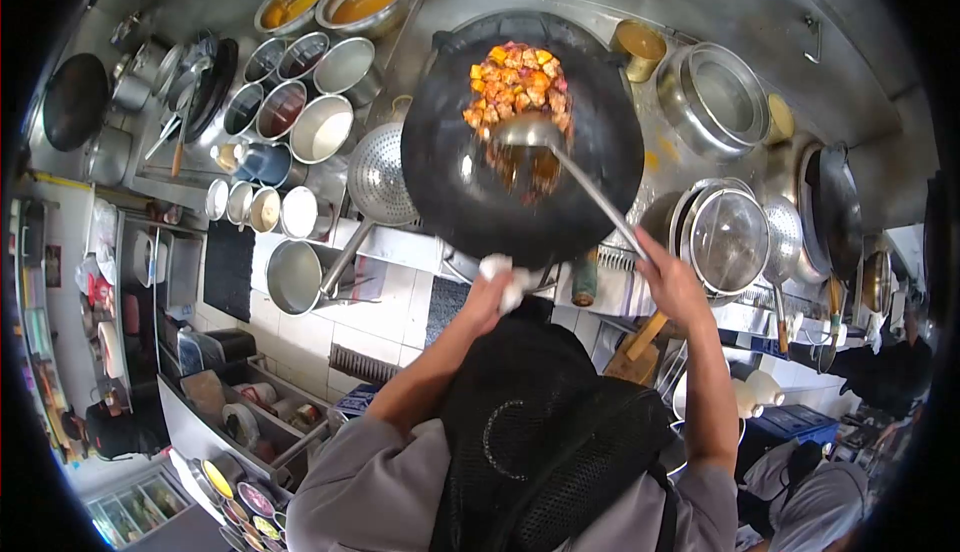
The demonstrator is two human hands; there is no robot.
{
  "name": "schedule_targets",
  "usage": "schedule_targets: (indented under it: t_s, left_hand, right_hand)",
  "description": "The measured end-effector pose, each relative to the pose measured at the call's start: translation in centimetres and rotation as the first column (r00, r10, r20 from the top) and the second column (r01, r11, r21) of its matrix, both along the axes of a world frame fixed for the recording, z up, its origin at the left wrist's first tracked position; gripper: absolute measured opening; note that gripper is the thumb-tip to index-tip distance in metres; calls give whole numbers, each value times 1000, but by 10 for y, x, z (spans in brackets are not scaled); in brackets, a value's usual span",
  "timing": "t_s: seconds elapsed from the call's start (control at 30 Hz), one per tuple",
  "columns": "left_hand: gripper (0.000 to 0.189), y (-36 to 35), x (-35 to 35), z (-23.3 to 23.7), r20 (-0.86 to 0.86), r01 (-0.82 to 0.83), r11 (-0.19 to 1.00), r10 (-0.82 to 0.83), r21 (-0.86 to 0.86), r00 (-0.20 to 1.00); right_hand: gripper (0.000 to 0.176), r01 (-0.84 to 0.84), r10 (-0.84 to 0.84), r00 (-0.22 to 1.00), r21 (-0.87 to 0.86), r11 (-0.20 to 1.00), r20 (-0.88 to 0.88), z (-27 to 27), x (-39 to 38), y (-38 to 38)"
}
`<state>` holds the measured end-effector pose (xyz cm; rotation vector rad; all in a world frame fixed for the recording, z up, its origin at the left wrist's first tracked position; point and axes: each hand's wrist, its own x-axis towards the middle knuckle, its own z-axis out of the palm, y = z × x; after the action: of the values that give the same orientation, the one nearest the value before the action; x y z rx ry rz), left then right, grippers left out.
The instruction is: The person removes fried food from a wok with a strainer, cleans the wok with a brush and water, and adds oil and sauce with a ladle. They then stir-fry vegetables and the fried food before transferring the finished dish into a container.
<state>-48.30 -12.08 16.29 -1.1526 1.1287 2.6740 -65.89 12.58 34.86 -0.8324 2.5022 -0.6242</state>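
A large black wok (445, 177) sits in front of me on the stove. Glossy browned chunks of food with yellow and reddish pieces (515, 80) lie in its far part, with dark sauce (535, 180) below them. My right hand (672, 280) is closed around the handle of a metal ladle (598, 195), whose bowl rests against the near side of the food. My left hand (484, 304) is closed on a white cloth (507, 280) at the wok's near edge. The cloth hides whatever wok handle may be under it.
Left of the wok lie a perforated skimmer (382, 174), several seasoning pots (322, 128) and two bowls of orange-brown liquid (367, 2). Strainers (728, 240), metal basins (722, 102) and a tin (640, 44) stand right. Another person (815, 492) is at lower right.
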Motion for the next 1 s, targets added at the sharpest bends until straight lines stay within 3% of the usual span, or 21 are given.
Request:
schedule_targets:
  t_s: [0.07, 0.13, 0.17, 0.2, 0.27, 0.3, 0.37, 0.4, 0.43, 0.47, 0.5, 0.53, 0.57, 0.63, 0.7, 0.73, 0.8, 0.87, 0.93, 1.0]
  left_hand:
    - [31, 3, 16, 55, -87, 44, 999, -45, -16, 995]
    - [25, 0, -3, 76, 2, 20, 1000, -19, -11, 1000]
    - [18, -7, -21, 93, -29, 9, 999, -8, 42, 1000]
    - [16, -12, -42, 99, -14, -85, 990, 87, 108, 996]
    - [18, -23, -59, 90, -92, -34, 993, 44, 117, 995]
    - [20, -11, -43, 93, 14, -156, 980, 155, 121, 988]
    - [22, -11, -4, 114, -19, -56, 990, 59, 129, 998]
    - [22, -11, 9, 133, -39, -1, 990, 7, 143, 999]
    - [21, -13, 5, 136, 7, 9, 992, -10, 123, 1000]
    - [20, -17, -3, 135, 67, 11, 994, -18, 111, 998]
    - [19, -24, -20, 130, -20, 2, 992, 1, 126, 1000]
    - [18, -28, -48, 141, 54, -84, 984, 76, 157, 996]
    - [17, -32, -69, 124, -62, -39, 985, 50, 166, 997]
    - [17, -21, -83, 95, -37, -32, 994, 36, 103, 999]
    - [21, -6, -62, 46, -76, -40, 999, 40, 1, 996]
    - [24, 2, -42, 20, -132, -57, 998, 52, -35, 990]
    - [32, -8, 4, 1, 28, 78, 997, -79, 17, 996]
    - [37, -8, 25, 46, 4, 95, 995, -95, 6, 995]
    - [29, -9, 9, 86, 2, 42, 998, -42, -38, 999]
    - [18, -28, -25, 99, 34, 68, 997, -69, 18, 997]
  right_hand:
    - [47, 5, -5, 1000, -21, 1000, 22, 15, 6, 11]
    - [49, -117, 120, 985, -36, 993, 126, 24, 12, 32]
    - [50, -8, -17, 938, 71, 997, 346, 44, 9, 21]
    - [48, 9, -54, 918, 117, 993, 392, 60, 6, 9]
    - [48, -25, -17, 923, 104, 994, 385, 62, -7, 8]
    - [48, -50, -35, 915, 200, 978, 402, 75, -7, 14]
    - [49, -166, 0, 883, 314, 935, 469, 120, -14, 21]
    - [48, -125, -29, 819, 228, 965, 573, 125, -14, 37]
    - [48, -168, 65, 864, 164, 972, 500, 116, -21, 51]
    - [49, -144, 10, 870, 235, 961, 492, 125, -23, 37]
    - [50, -120, -44, 875, 305, 945, 483, 133, -25, 23]
    - [50, -132, 21, 922, 264, 956, 386, 118, -31, 15]
    - [48, -174, 84, 946, 272, 946, 314, 102, -40, 1]
    - [47, -176, 170, 983, 84, 981, 68, 27, -55, -2]
    - [47, -78, 77, 991, -8, 997, -113, -22, -44, -13]
    - [47, -72, 70, 991, -15, 997, -115, -30, -33, -14]
    - [48, 35, -41, 998, -141, 989, -42, -37, -9, -8]
    - [49, -10, 8, 1000, -109, 994, -23, -16, 11, 12]
    - [51, -65, 67, 997, -56, 996, 28, 9, 14, 21]
    - [51, -24, 35, 942, -37, 999, 334, 33, 6, 21]
